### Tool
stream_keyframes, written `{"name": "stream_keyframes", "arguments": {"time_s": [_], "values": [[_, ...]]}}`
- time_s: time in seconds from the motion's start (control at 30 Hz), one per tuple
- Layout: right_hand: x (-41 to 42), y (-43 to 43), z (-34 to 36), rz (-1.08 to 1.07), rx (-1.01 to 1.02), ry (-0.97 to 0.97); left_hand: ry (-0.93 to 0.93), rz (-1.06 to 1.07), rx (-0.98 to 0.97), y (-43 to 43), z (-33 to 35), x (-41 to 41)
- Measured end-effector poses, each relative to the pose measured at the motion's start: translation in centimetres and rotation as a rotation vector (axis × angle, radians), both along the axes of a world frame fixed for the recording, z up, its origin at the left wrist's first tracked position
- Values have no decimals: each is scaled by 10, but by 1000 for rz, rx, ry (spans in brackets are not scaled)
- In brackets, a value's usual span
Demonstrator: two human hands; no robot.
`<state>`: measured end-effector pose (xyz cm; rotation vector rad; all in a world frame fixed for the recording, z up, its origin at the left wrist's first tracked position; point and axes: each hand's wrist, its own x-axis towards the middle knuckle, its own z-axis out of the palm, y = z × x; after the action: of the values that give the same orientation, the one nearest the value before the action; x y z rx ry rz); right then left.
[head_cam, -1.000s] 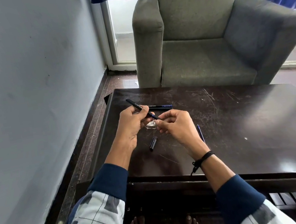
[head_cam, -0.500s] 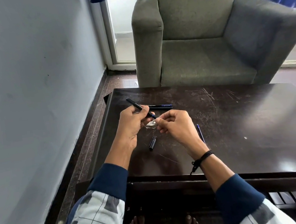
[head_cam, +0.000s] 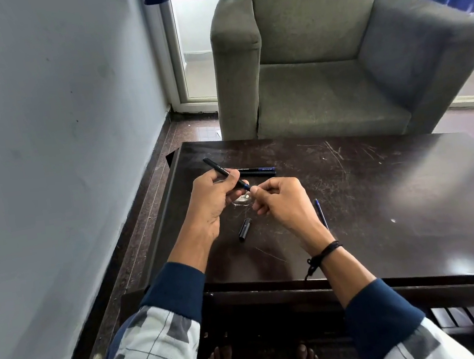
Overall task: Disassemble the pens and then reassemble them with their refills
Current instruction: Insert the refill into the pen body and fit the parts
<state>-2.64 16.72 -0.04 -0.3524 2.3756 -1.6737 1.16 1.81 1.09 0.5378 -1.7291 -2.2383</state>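
We held the pen barrel [head_cam: 222,170] above the tabletop [head_cam: 384,188], left hand [head_cam: 213,206] fingers curled round it | axis ran far-left to near-right | near end met our right hand [head_cam: 287,204], fingers pinching it (tip hidden)

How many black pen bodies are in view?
3. The held body is in the left hand; the blue-labelled body and the plain body lie side by side on the table beyond. Others may be hidden.
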Motion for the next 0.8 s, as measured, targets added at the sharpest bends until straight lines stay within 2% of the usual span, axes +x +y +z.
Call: {"name": "stream_keyframes", "arguments": {"time_s": [0.8], "values": [[2, 0, 2, 23, 10, 11, -7, -13, -17, 2, 2, 2]]}}
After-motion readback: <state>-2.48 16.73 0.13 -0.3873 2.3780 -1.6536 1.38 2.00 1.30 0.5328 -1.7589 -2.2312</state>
